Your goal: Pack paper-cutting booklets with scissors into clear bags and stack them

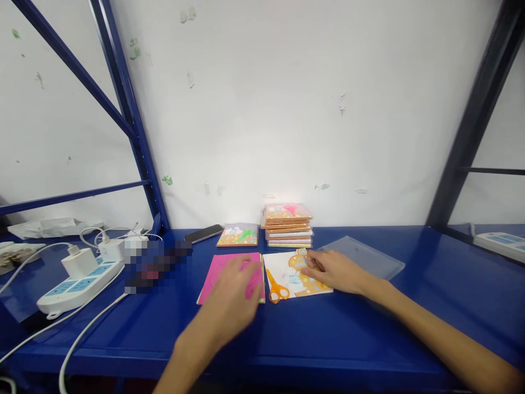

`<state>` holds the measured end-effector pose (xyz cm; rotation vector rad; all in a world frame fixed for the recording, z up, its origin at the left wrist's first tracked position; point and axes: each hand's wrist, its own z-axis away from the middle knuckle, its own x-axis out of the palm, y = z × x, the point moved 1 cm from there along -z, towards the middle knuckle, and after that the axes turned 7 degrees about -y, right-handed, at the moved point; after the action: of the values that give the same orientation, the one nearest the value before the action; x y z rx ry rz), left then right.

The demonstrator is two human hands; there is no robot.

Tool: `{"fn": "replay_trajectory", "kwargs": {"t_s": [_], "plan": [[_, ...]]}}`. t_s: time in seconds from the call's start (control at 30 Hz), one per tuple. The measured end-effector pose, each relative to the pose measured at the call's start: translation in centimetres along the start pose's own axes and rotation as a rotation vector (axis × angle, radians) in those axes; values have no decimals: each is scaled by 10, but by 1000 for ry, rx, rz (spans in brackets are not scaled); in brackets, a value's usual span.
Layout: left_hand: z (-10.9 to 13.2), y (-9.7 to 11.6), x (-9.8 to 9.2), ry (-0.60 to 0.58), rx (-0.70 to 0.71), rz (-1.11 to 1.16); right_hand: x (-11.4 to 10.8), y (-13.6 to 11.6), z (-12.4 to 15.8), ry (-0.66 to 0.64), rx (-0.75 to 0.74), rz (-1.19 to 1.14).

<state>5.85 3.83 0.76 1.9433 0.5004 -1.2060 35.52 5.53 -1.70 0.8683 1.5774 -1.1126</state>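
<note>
My left hand [235, 298] is over a pink square sheet of paper [216, 268], its fingers apart and slightly blurred; whether it touches the sheet is unclear. Pale yellow-green edges show beneath the pink. To the right lies a white and orange illustrated booklet [280, 261] with cartoon animals and dots. My right hand [338, 271] rests at its right side, fingers curled in on it. A pair of small orange scissors [278, 288] lies on the booklet's left part, handles toward me. Partly behind my right hand is a clear plastic sleeve [371, 259].
Behind stand a stack of wrapped booklets [287, 225] and a single pack with green scissors [238, 235]. A dark phone [204, 233] lies near the wall. On the left are a power strip [80, 287] with white cables and a pixelated item [158, 268]. Blue table [369, 334].
</note>
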Motion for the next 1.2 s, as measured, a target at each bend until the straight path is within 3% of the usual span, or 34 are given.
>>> {"fn": "replay_trajectory", "kwargs": {"t_s": [0.1, 0.2, 0.4, 0.67, 0.83, 0.93, 1.0, 1.1, 1.2], "plan": [[2, 26, 25, -107, 138, -40, 0, 7, -2, -28, 38, 2], [1, 32, 36, -151, 170, -78, -2, 16, -3, -78, 90, -59], [-3, 22, 25, -109, 147, -77, -10, 28, 2, -108, 145, -128], [-2, 16, 20, -67, 171, -27, -13, 21, 3, -39, 187, -54], [-16, -13, -7, 8, -2, -182, -19, 13, 2, 43, 239, 5], [-50, -40, -26, -114, -250, -366, -18, 8, 0, 83, 238, 34], [-79, -61, -33, -91, -363, -391, -16, 5, 0, 99, 234, 50], [-115, -91, -33, -62, -540, -379, -12, 1, 0, 105, 221, 66], [-131, -115, -25, -46, -633, -334, -9, -1, 0, 103, 215, 76]]}}
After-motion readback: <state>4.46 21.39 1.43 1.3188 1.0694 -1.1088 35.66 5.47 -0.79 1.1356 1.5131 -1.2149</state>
